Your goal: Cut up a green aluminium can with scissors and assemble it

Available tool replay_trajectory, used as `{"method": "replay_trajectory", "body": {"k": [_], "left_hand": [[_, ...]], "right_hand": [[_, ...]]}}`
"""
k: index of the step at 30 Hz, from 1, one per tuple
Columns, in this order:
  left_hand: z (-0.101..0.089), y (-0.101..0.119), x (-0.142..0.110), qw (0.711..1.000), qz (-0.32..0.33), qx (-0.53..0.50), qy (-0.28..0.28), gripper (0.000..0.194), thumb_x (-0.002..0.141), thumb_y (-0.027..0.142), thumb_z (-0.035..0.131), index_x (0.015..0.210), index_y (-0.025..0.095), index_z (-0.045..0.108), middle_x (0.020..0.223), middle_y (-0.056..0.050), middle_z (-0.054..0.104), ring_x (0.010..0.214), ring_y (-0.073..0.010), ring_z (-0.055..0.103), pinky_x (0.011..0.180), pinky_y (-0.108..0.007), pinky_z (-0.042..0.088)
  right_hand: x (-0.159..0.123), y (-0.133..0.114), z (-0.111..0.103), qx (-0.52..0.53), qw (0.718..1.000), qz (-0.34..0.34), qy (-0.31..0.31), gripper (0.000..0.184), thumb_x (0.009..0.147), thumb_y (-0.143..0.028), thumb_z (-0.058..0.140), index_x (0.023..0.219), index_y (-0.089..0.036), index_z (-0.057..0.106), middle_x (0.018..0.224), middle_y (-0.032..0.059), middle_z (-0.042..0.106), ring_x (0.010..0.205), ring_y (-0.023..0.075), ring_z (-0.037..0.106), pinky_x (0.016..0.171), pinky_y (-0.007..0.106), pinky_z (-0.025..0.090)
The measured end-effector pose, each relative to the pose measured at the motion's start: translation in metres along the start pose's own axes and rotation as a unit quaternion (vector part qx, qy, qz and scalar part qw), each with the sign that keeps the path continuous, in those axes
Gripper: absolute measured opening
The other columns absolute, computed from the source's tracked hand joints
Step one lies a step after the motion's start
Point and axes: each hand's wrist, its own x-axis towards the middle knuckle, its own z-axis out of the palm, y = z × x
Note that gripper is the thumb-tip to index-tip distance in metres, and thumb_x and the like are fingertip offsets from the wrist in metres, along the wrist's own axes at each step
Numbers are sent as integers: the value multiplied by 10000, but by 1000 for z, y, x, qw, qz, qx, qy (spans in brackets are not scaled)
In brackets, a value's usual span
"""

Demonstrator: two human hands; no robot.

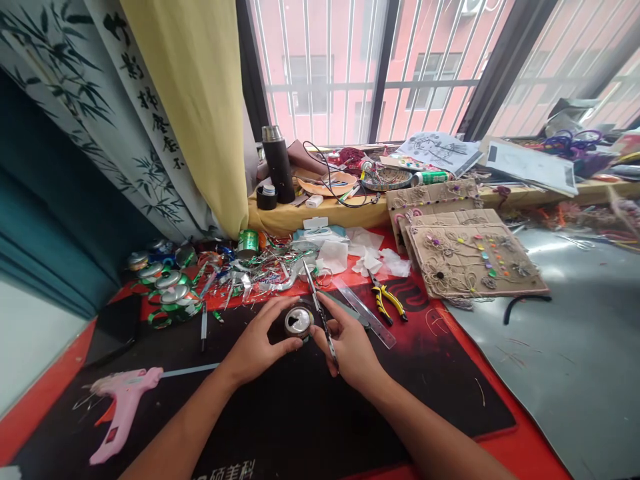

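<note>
On the black mat, my left hand (263, 340) curls its fingers and thumb around the side of a small drink can (299, 321). The can's silver top with its dark opening faces up. My right hand (350, 343) grips scissors (315, 293), seen nearly edge-on, with the long pointed metal blades aimed away from me. The right thumb lies close to the can's right side; whether it touches is unclear. Behind the right hand lie a clear ruler (367, 317) and yellow-black pliers (387, 300). A flat dark green piece is partly hidden by the right hand.
A pink glue gun (125, 400) lies at left, near a craft knife (203, 327). Cut can tops (173, 290) and metal strips (250, 270) spread behind my hands, with white tissues (333, 257) beside them. Cardboard boards with cords (475, 257) stand right; a black thermos (279, 163) is on the sill.
</note>
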Motion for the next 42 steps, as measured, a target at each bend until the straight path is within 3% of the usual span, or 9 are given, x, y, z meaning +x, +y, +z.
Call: {"method": "replay_trajectory", "body": {"k": [4, 7, 13, 16, 23, 26, 32, 36, 42], "left_hand": [[-2, -10, 4, 994, -16, 47, 101, 380, 1050, 468, 574, 1357, 278, 692, 1450, -90, 679, 1419, -310, 583, 1246, -510, 414], [2, -21, 10, 979, -38, 126, 155, 392, 1046, 438, 535, 1332, 229, 705, 1394, -126, 692, 1393, -343, 578, 1245, -556, 392], [8, -29, 16, 967, -52, 218, 121, 266, 1008, 398, 567, 1137, 257, 753, 1177, -120, 728, 1207, -365, 633, 1167, -557, 436], [7, -27, 15, 966, -58, 226, 107, 182, 987, 386, 601, 985, 267, 740, 1099, -106, 731, 1149, -364, 643, 1076, -521, 480], [4, -23, 16, 971, -73, 205, 99, 117, 920, 352, 640, 892, 266, 715, 994, -95, 730, 1057, -360, 652, 972, -488, 484], [2, -20, 17, 976, -88, 166, 107, 144, 905, 360, 645, 798, 271, 684, 910, -73, 737, 984, -338, 665, 935, -463, 485], [-11, -21, 18, 964, -156, 122, 175, 244, 911, 485, 648, 856, 260, 726, 859, -47, 764, 810, -283, 688, 733, -369, 481], [-26, -29, 21, 948, -203, 65, 237, 370, 869, 600, 675, 890, 235, 733, 700, -16, 716, 656, -236, 645, 623, -319, 433], [-59, -38, 47, 943, -209, 38, 255, 498, 861, 689, 646, 977, 212, 729, 692, -21, 707, 582, -202, 620, 580, -300, 456]], "right_hand": [[0, 2, 1, -4, 1000, 1, 3, 781, 932, -389, 686, 1663, -223, 464, 577, -136, 456, 321, 80, 451, 302, 161, 343], [-1, 3, 2, -8, 1000, 5, 4, 785, 935, -383, 690, 1668, -227, 457, 595, -129, 476, 325, 75, 457, 302, 159, 341], [-1, 4, 3, -6, 1000, 12, 2, 794, 935, -374, 693, 1677, -240, 445, 610, -126, 476, 326, 66, 439, 301, 159, 351], [-1, 4, 3, -7, 1000, 11, 0, 789, 938, -366, 696, 1677, -250, 446, 603, -129, 458, 329, 66, 444, 308, 154, 343], [-2, 3, 4, -12, 1000, 12, -1, 793, 944, -353, 693, 1683, -227, 435, 603, -134, 431, 319, 67, 435, 299, 160, 328], [-2, 4, 4, -19, 1000, 12, -4, 782, 944, -342, 693, 1679, -244, 445, 591, -138, 421, 325, 69, 450, 306, 154, 335], [-2, 5, 5, -23, 1000, 18, -6, 788, 952, -355, 701, 1687, -262, 431, 604, -129, 458, 326, 73, 461, 308, 158, 329], [-3, 4, 4, -34, 999, 9, -5, 751, 960, -330, 700, 1670, -275, 460, 619, -122, 461, 336, 70, 466, 320, 161, 324], [-3, 5, 5, -55, 998, 5, -12, 723, 977, -303, 674, 1668, -275, 462, 629, -120, 431, 341, 70, 479, 319, 160, 317]]}}
